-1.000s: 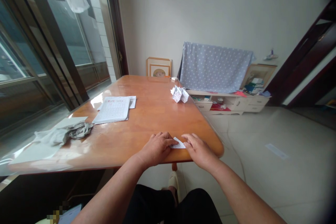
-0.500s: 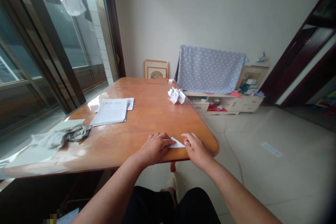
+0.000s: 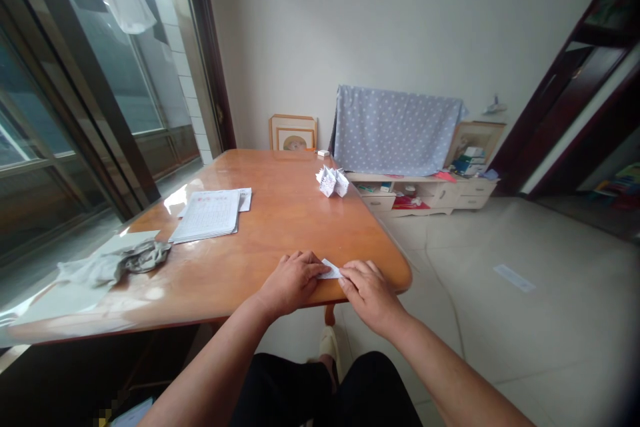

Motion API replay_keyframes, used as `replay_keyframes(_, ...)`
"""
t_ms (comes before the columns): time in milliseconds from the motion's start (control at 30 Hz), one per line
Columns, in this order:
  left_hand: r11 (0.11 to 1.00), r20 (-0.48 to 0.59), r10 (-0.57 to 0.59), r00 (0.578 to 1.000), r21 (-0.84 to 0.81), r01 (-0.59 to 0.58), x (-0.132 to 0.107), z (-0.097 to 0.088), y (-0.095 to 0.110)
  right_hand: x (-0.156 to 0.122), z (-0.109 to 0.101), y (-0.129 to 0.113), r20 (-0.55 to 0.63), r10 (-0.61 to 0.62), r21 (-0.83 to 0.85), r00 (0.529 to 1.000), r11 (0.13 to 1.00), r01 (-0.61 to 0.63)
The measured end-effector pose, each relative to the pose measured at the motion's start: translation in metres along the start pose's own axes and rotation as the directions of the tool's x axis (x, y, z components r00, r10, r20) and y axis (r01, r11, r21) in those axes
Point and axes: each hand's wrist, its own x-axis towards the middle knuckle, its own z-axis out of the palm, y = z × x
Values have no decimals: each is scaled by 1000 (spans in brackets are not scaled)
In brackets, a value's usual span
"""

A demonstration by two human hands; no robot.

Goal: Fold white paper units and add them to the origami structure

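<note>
A small folded piece of paper [image 3: 330,270] lies near the front edge of the wooden table [image 3: 280,213], between my two hands. My left hand [image 3: 296,280] presses on its left part, fingers together over the paper. At the right corner, my right hand [image 3: 369,290] pinches the paper between thumb and fingers. Parts of the paper are hidden under the fingers of both hands. Farther back on the table stands a spiky white folded-paper piece [image 3: 332,182].
A stack of printed sheets [image 3: 207,215] lies on the table's left half. Nearer the left edge is a crumpled grey cloth [image 3: 117,264]. A small white box [image 3: 323,153] sits at the far edge. Beyond the table stands a low white cabinet [image 3: 455,197].
My right hand has moved left and closed on the right corner of the paper. Less of the paper shows now. My left hand stays on it. The view has shifted slightly.
</note>
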Motion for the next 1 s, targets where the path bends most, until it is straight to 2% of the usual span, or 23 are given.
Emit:
replay_keyframes(200,997,-27,35,999,65,-33,-8,-5,18,-19,6,-16,-49,11,-56,999,998,-14)
replay_keyframes(367,993,-75,32,997,114,-24,-22,2,37,-32,11,-19,-101,-10,-59,995,998,4)
replay_keyframes(500,987,-113,10,994,158,8,-34,6,48,-39,4,-25,-128,-28,-53,991,998,21)
replay_keyframes(600,988,-154,6,988,154,18,-41,1,55,-41,-7,-31,-156,-38,22,987,999,42)
replay_keyframes(700,995,-186,-32,982,89,50,-49,-7,64,-43,-19,-36,-199,-11,195,980,979,51)
replay_keyframes(767,996,-201,-88,976,-34,83,-55,-10,72,-44,-26,-40,-230,88,384,969,923,7)
replay_keyframes(833,964,-205,-163,965,-243,111,-60,-9,82,-47,-31,-45,-203,227,586,952,807,-67)
replay_keyframes(900,862,-182,-240,954,-491,123,-66,-7,93,-50,-34,-54,-87,307,750,948,647,-141)
replay_keyframes(1000,651,-130,-305,944,-751,107,-73,-2,110,-58,-37,-69,84,283,887,955,416,-201)
